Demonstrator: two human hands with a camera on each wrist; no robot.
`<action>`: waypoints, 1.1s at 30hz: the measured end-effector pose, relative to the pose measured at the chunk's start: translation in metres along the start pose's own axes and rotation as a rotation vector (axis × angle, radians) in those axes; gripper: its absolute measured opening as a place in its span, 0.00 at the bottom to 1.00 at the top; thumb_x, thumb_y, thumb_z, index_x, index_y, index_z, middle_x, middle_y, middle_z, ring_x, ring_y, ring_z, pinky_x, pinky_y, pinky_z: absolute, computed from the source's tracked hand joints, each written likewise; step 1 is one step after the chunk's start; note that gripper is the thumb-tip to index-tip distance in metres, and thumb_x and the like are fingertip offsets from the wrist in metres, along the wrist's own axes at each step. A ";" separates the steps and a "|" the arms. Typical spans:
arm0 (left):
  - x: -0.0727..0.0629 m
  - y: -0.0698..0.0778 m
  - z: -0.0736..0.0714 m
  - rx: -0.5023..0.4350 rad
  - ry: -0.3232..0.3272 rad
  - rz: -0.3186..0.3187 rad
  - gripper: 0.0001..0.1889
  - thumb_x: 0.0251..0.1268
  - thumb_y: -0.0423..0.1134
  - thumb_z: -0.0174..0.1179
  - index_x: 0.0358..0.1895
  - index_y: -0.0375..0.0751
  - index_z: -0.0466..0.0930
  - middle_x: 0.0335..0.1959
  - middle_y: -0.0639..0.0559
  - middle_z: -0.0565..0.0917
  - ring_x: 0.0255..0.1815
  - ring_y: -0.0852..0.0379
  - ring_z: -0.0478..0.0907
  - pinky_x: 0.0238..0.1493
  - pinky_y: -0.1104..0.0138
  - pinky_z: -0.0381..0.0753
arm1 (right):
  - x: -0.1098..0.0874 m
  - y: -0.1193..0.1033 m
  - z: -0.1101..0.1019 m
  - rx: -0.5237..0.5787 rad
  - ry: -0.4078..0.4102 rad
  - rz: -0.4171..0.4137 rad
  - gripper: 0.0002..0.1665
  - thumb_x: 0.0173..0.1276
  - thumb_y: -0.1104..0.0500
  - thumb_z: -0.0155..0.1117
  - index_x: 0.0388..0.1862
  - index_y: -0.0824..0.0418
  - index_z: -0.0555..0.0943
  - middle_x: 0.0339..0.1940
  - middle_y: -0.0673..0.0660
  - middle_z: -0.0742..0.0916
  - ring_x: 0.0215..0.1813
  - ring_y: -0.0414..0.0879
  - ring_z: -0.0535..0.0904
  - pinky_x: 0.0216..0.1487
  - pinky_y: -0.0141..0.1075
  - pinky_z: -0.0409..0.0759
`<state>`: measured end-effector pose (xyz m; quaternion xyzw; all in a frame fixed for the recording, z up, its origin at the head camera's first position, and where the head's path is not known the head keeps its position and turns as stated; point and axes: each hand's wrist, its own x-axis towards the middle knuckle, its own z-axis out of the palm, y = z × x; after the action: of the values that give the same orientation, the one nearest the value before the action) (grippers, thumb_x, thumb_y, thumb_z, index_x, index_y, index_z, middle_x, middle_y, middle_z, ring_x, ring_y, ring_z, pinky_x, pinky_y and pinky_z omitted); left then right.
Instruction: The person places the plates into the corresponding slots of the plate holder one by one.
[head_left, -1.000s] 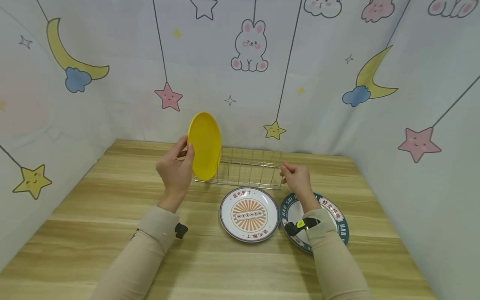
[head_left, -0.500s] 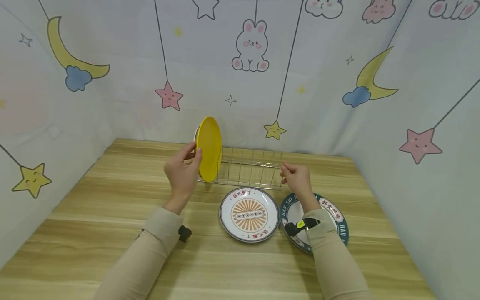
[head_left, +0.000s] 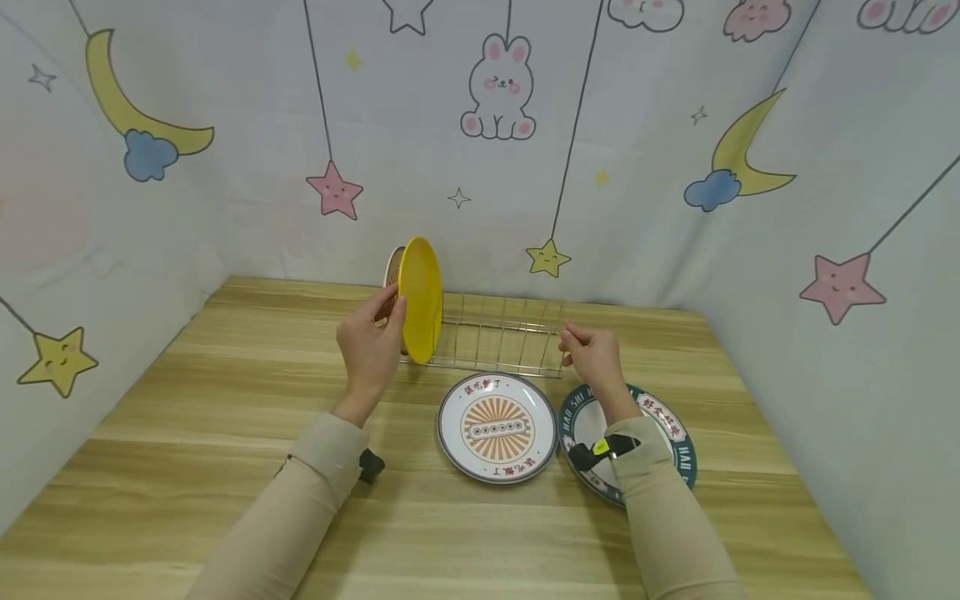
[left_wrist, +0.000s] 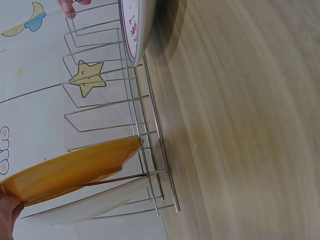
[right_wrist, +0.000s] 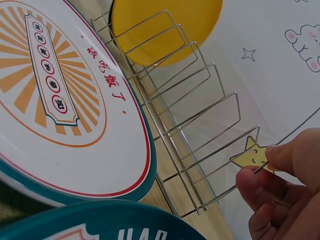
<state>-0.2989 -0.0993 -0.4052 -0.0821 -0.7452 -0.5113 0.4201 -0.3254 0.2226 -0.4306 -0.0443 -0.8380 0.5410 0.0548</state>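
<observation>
My left hand [head_left: 371, 346] pinches the rim of a yellow plate [head_left: 422, 300] between thumb and fingers. The plate stands on edge in the left part of a wire dish rack [head_left: 498, 337]. Just left of it in the rack is a white plate [head_left: 392, 271], mostly hidden behind the yellow one in the head view; the left wrist view shows its pale side [left_wrist: 90, 205]. At the rack's right end, my right hand [head_left: 592, 358] pinches an end wire between thumb and forefinger, as the right wrist view shows.
A white plate with an orange sunburst [head_left: 498, 429] lies flat in front of the rack. To its right lies a larger green-rimmed plate [head_left: 686, 454], partly under my right forearm. The wooden table [head_left: 210, 400] meets a patterned cloth wall [head_left: 637, 250] close behind the rack.
My left hand has moved right and slightly down with the yellow plate, which now stands lower in the rack. The white plate behind has come into view. My right hand has stayed put.
</observation>
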 end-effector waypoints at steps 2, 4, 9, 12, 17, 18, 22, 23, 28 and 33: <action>-0.001 0.000 -0.001 -0.001 -0.011 -0.012 0.13 0.66 0.33 0.65 0.51 0.31 0.84 0.44 0.40 0.87 0.39 0.49 0.86 0.37 0.72 0.84 | 0.000 0.000 0.001 -0.002 -0.004 0.003 0.21 0.76 0.57 0.58 0.65 0.59 0.77 0.41 0.60 0.87 0.31 0.46 0.83 0.32 0.37 0.83; -0.002 -0.001 -0.001 -0.009 -0.022 -0.024 0.13 0.66 0.32 0.65 0.52 0.30 0.84 0.44 0.40 0.87 0.40 0.48 0.86 0.37 0.71 0.85 | -0.001 -0.001 0.002 -0.002 -0.005 0.005 0.21 0.76 0.57 0.58 0.66 0.59 0.77 0.41 0.60 0.87 0.30 0.46 0.83 0.37 0.44 0.85; -0.003 -0.003 -0.002 -0.017 -0.053 -0.039 0.14 0.66 0.31 0.64 0.53 0.29 0.83 0.46 0.38 0.86 0.41 0.48 0.86 0.39 0.70 0.85 | -0.003 -0.002 0.003 -0.003 -0.008 -0.001 0.21 0.76 0.57 0.58 0.66 0.59 0.77 0.41 0.61 0.87 0.30 0.46 0.83 0.38 0.44 0.85; -0.004 -0.005 -0.003 -0.002 -0.069 -0.044 0.14 0.66 0.30 0.65 0.53 0.29 0.83 0.46 0.38 0.86 0.41 0.48 0.86 0.39 0.69 0.85 | -0.003 -0.003 0.004 0.001 -0.016 -0.004 0.22 0.76 0.58 0.58 0.66 0.60 0.77 0.43 0.63 0.87 0.30 0.46 0.83 0.38 0.45 0.85; -0.005 -0.005 -0.005 0.000 -0.089 -0.073 0.15 0.65 0.31 0.66 0.53 0.31 0.84 0.45 0.40 0.87 0.40 0.48 0.87 0.38 0.71 0.85 | -0.003 -0.004 0.003 -0.003 -0.019 0.006 0.22 0.76 0.57 0.58 0.66 0.59 0.76 0.43 0.62 0.87 0.32 0.49 0.84 0.43 0.49 0.84; -0.005 -0.005 -0.005 -0.004 -0.094 -0.084 0.15 0.65 0.32 0.66 0.53 0.32 0.84 0.45 0.40 0.87 0.39 0.48 0.87 0.38 0.72 0.84 | -0.003 -0.004 0.003 -0.005 -0.020 0.008 0.22 0.76 0.57 0.58 0.66 0.59 0.76 0.43 0.62 0.87 0.32 0.49 0.84 0.43 0.50 0.84; -0.007 -0.003 -0.009 -0.019 -0.121 -0.123 0.15 0.64 0.31 0.66 0.54 0.33 0.84 0.46 0.40 0.86 0.39 0.48 0.86 0.37 0.75 0.83 | -0.003 -0.004 0.002 0.001 -0.018 0.011 0.22 0.76 0.57 0.58 0.66 0.59 0.76 0.42 0.62 0.87 0.32 0.49 0.84 0.44 0.51 0.84; -0.007 -0.002 -0.009 -0.015 -0.130 -0.128 0.15 0.64 0.31 0.66 0.54 0.33 0.84 0.46 0.40 0.86 0.39 0.48 0.86 0.36 0.76 0.83 | -0.003 -0.004 0.002 0.002 -0.017 0.011 0.22 0.76 0.57 0.58 0.66 0.59 0.76 0.42 0.62 0.87 0.32 0.49 0.84 0.43 0.50 0.84; -0.012 0.001 -0.013 0.028 -0.170 -0.153 0.16 0.65 0.32 0.66 0.55 0.35 0.83 0.47 0.41 0.86 0.40 0.50 0.86 0.36 0.79 0.81 | -0.003 -0.003 0.001 0.002 -0.014 0.009 0.22 0.76 0.57 0.58 0.66 0.59 0.76 0.43 0.63 0.87 0.33 0.52 0.84 0.33 0.37 0.84; -0.019 0.003 -0.017 0.008 -0.190 -0.201 0.15 0.65 0.32 0.65 0.55 0.35 0.84 0.47 0.42 0.86 0.40 0.53 0.86 0.37 0.77 0.83 | -0.003 -0.003 0.000 -0.003 -0.013 0.022 0.22 0.76 0.57 0.58 0.67 0.58 0.76 0.44 0.64 0.86 0.35 0.56 0.85 0.28 0.33 0.81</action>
<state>-0.2759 -0.1061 -0.4148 -0.0534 -0.7881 -0.5376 0.2950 -0.3222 0.2205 -0.4279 -0.0499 -0.8386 0.5408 0.0433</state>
